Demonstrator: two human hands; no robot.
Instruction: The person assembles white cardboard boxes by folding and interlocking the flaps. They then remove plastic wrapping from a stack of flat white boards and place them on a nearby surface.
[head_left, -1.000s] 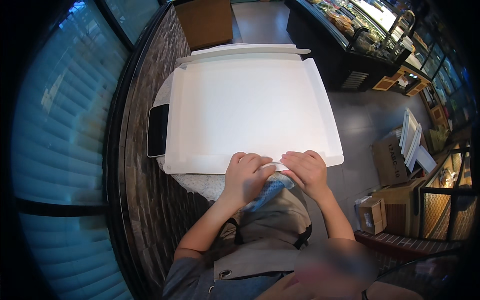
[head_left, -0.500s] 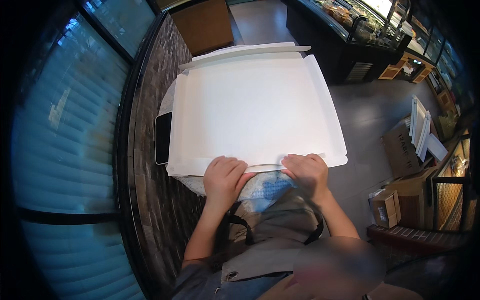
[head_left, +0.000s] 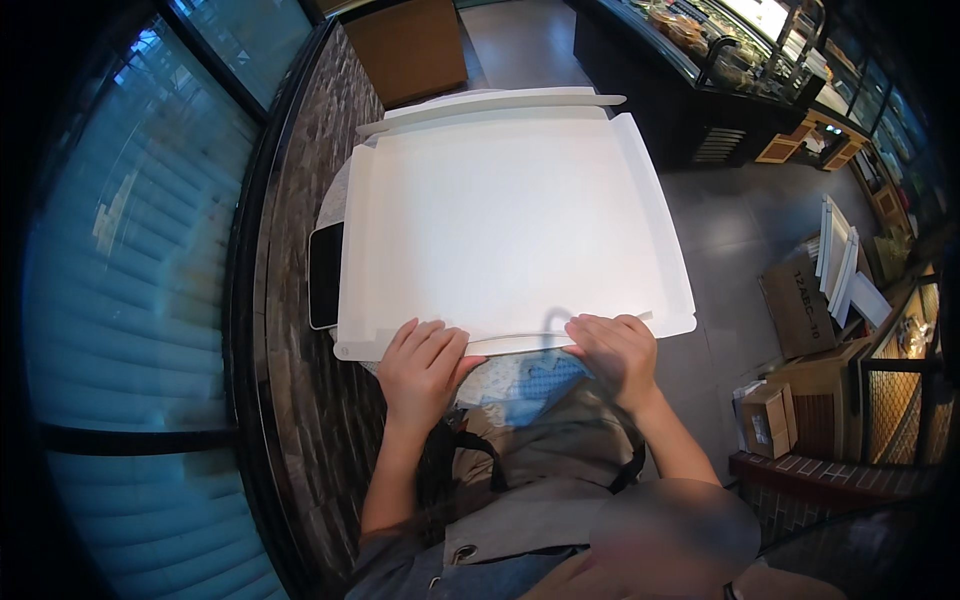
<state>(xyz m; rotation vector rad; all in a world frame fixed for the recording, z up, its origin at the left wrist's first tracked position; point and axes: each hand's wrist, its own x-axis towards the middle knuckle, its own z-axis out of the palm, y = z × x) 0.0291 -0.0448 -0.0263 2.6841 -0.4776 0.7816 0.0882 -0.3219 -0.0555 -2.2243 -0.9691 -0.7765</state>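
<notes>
A large white cardboard sheet (head_left: 510, 215) with creased, partly raised edge flaps lies on a small table with a patterned cloth (head_left: 530, 385). Along its near edge, my left hand (head_left: 425, 365) grips the flap toward the left, fingers over the top and thumb below. Farther right on that same edge, my right hand (head_left: 615, 355) pinches the flap with its fingers curled over it. Between the hands the flap bows up slightly. The far flap (head_left: 490, 110) stands partly raised.
A dark phone or tablet (head_left: 325, 275) lies at the table's left side, near a wood-look wall and blue-lit windows. On the right floor stand cardboard boxes (head_left: 800, 305), one holding white flat panels (head_left: 838, 255). A display counter (head_left: 690, 70) stands at the far right.
My left hand has slid a little left along the near edge. My right hand has stayed nearly in place, and the cardboard has barely shifted.
</notes>
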